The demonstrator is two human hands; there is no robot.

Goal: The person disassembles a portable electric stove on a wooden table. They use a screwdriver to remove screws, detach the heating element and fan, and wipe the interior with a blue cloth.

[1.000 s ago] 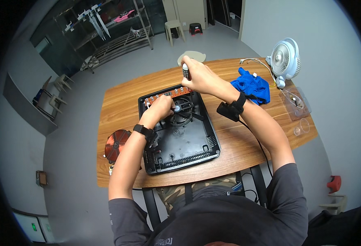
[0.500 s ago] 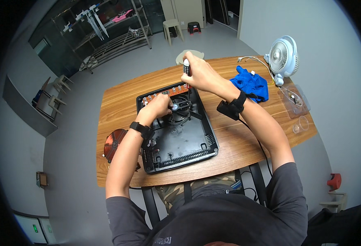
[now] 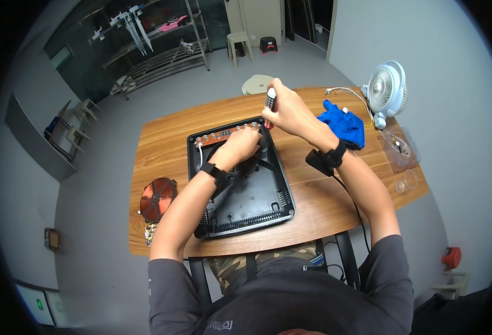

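In front of me lies the open black casing [image 3: 240, 206] of an induction cooker, a black fan [image 3: 247, 167] partly covered inside it. An orange circuit board [image 3: 207, 138] with round buttons runs along its far end. My left hand [image 3: 237, 148] reaches over the fan toward the casing's far right corner, fingers curled down; whatever they pinch is hidden. My right hand [image 3: 290, 114] grips a screwdriver [image 3: 271, 99] with a white, black and red handle. It stands nearly upright above that corner, close to my left fingertips; its tip cannot be made out.
A copper coil disc [image 3: 157, 200] lies left of the casing, with a small patterned packet [image 3: 150, 233] beside it. To the right are a blue cloth [image 3: 343, 125], a white fan [image 3: 387, 92], a clear tray [image 3: 399, 151] and a clear cup [image 3: 410, 178]. A cable hangs from my right wrist device [image 3: 324, 161].
My left hand has moved right, from the fan's hub to the far right corner. My right hand has shifted slightly right with the screwdriver. The view has tilted a little.
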